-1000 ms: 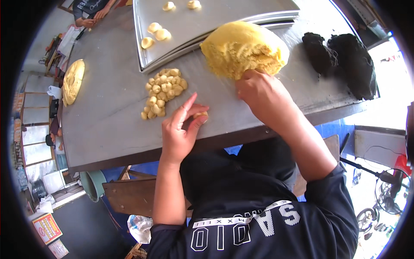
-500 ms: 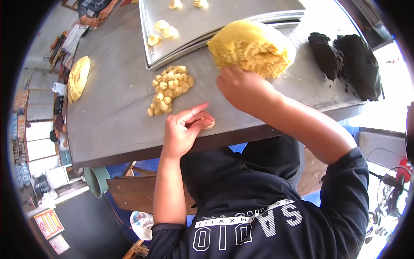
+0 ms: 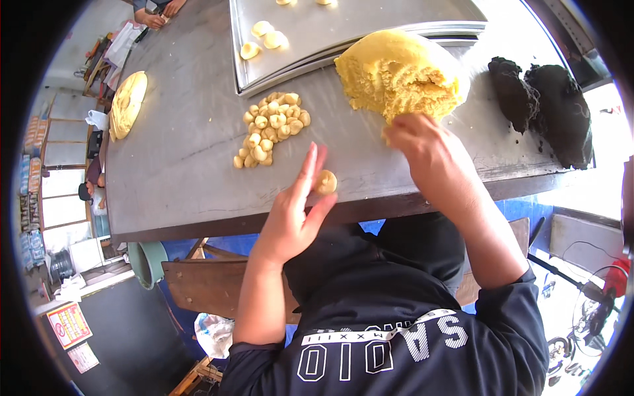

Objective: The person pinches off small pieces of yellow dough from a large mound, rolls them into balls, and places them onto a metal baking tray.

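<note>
My left hand (image 3: pixel 290 214) is open at the front of the metal table, fingers stretched and thumb apart. Right beside its fingers sits a small round dough ball (image 3: pixel 325 182). My right hand (image 3: pixel 426 148) is closed in a pinch in front of a large yellow dough mass (image 3: pixel 403 69) with a torn, crumbly face. A bit of yellow dough (image 3: pixel 386 134) shows at its fingertips; the rest of what it grips is hidden. Beyond my left hand lies a pile of small pale balls (image 3: pixel 272 125).
Stacked metal trays (image 3: pixel 370 20) at the back carry several round pieces. Two black lumps (image 3: pixel 558 109) lie at the right edge of the table (image 3: pixel 178 165). A flat dough piece (image 3: pixel 127 105) rests far left. Another person's hands (image 3: pixel 162 14) work at the back left.
My right hand has drawn back toward me from the dough mass, pinching a bit of it. My left fingers have opened away from the dough ball, which now shows fully. The view has shifted slightly.
</note>
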A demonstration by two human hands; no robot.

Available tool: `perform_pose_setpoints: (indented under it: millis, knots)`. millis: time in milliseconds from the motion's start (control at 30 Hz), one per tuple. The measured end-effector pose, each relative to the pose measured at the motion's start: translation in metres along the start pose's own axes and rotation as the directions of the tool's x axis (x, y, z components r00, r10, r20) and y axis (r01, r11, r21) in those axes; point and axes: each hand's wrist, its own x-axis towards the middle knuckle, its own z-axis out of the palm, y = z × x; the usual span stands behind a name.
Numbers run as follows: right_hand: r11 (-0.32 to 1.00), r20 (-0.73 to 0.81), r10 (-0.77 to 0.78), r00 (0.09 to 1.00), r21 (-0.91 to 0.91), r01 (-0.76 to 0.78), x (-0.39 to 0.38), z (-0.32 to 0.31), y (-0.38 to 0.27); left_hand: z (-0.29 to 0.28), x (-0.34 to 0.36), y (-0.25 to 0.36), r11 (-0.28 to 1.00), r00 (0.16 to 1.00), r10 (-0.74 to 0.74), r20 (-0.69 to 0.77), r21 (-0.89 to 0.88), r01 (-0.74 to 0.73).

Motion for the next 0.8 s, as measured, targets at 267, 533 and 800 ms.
perform_pose_setpoints:
  millis: [267,533,800]
  knots:
    - [0.984,0.19,-0.004,0.982,-0.175,0.038,0.035,-0.002,0.004,-0.029,0.02,-0.023,0.946,0.971,0.184,0.153,0.242,-0.218]
    - [0.991,-0.101,-0.051,0.994,0.114,0.062,0.008,0.01,0.008,-0.029,0.03,-0.021,0.967,0.962,0.218,0.163,0.095,-0.236]
    - [0.979,-0.146,-0.081,0.986,-0.199,0.051,-0.018,0.007,0.014,-0.007,0.006,-0.001,0.983,0.998,0.034,-0.055,0.18,-0.023]
